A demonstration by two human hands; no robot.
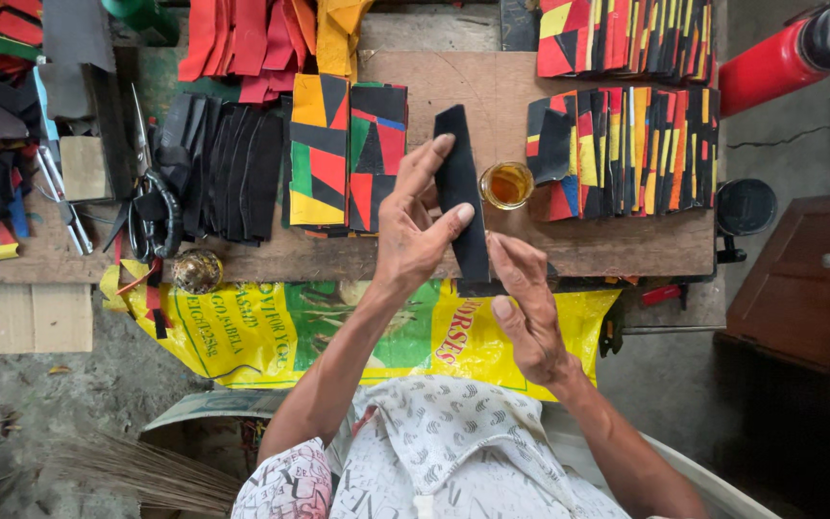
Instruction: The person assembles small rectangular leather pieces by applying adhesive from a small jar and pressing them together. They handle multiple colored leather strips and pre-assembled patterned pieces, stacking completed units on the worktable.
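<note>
Grey concrete floor [69,394] under me, dusty, cracked on the right side. Low brown wooden worktop [501,91] in front of me, worn plank surface. Yellow and green printed plastic sack [261,332] hangs over its near edge. Dark brown wooden cabinet [809,279] to my right. Flat cardboard piece [21,319] at left. Straw broom bristles [136,471] on the floor, lower left. Even daylight, soft shadows.
</note>
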